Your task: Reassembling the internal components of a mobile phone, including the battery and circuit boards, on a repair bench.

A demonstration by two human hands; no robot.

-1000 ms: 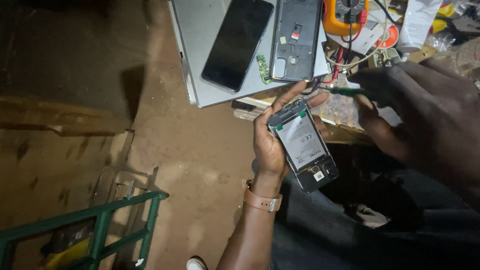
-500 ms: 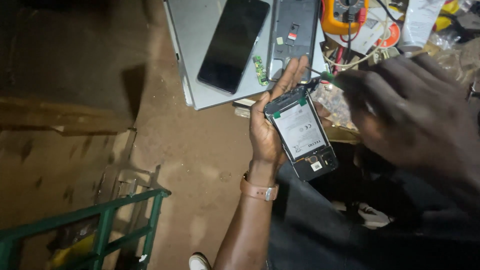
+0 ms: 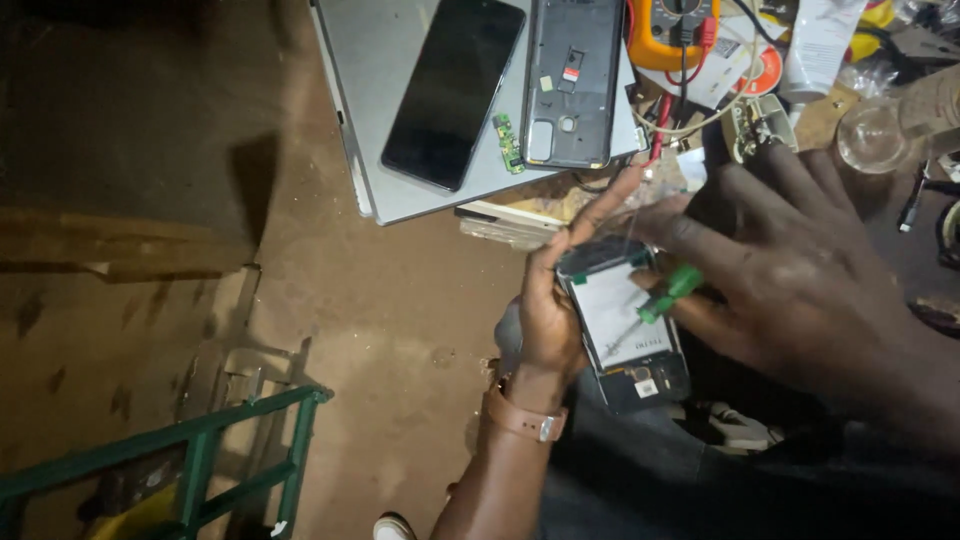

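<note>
Hands meet over an opened phone (image 3: 628,325) held above the dirt floor (image 3: 400,330), just off the worktop's (image 3: 540,200) edge. The left hand (image 3: 555,310), with a brown watch strap (image 3: 522,420) at the wrist, grasps the phone from its left side, thumb along the edge and a finger stretched up past its top. The phone lies back-up with its cover off, showing a pale battery and a dark lower board. The right hand (image 3: 800,265) comes in from the right, fingers spread over the phone's upper part, and holds a green-handled screwdriver (image 3: 665,295) whose shaft slants down onto the battery area; exactly which fingers pinch the handle is hard to tell.

On the worktop, a grey laptop (image 3: 400,110) carries a black phone screen (image 3: 453,92) lying face-up, a small green circuit board (image 3: 508,142) just beside it, and a dark back cover (image 3: 573,82) with its inner side up. Right of these sits an orange multimeter (image 3: 672,28) with red and black leads, then loose papers and a clear glass piece (image 3: 872,135). A green metal frame (image 3: 200,450) stands at lower left.
</note>
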